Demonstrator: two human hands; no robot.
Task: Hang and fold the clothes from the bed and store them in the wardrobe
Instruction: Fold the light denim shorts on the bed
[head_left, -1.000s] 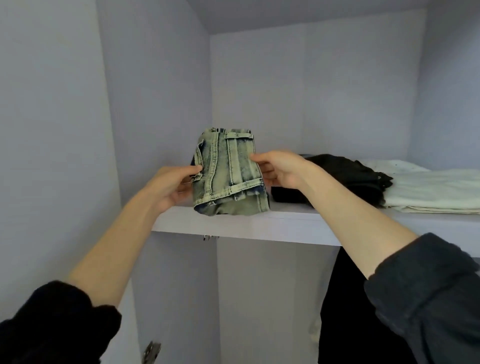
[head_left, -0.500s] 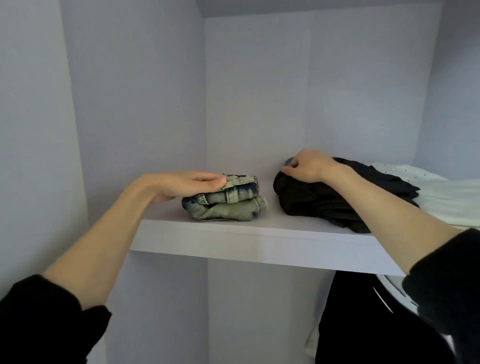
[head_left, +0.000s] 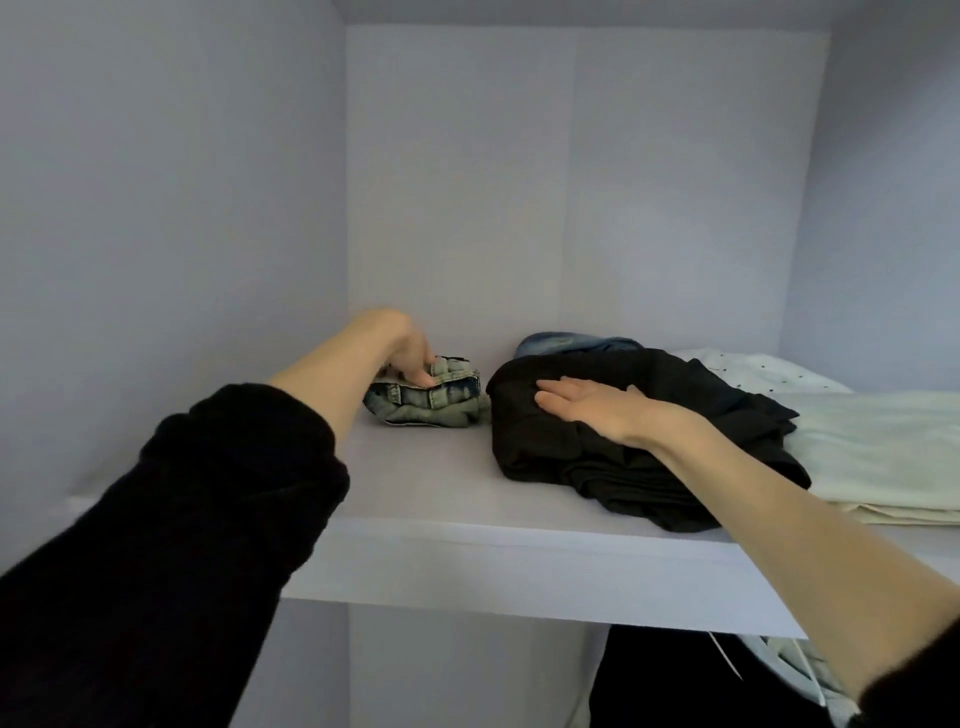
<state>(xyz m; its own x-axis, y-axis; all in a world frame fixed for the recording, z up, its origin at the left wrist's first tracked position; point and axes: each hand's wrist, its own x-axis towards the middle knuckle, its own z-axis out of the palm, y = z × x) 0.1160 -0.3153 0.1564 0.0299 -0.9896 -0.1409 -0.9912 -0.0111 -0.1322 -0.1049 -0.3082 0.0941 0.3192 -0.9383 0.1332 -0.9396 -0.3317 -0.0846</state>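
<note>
A small folded washed-denim garment (head_left: 436, 402) lies on the white wardrobe shelf (head_left: 426, 488), towards the back left. My left hand (head_left: 410, 351) reaches over it, its fingertips pressing on the top fold. To its right sits a folded black garment (head_left: 649, 467). My right hand (head_left: 592, 405) lies flat on top of that black pile, fingers straight and pointing left.
A cream folded garment (head_left: 883, 447) lies at the shelf's right, with a white dotted one (head_left: 753, 366) behind it. A light blue denim piece (head_left: 566, 343) shows behind the black pile. Dark clothes (head_left: 675, 686) hang below the shelf. The wardrobe's walls close in left and back.
The denim went from upright between both hands to lying flat on the shelf, pushed further back. My right hand left it and now lies flat on the black pile.
</note>
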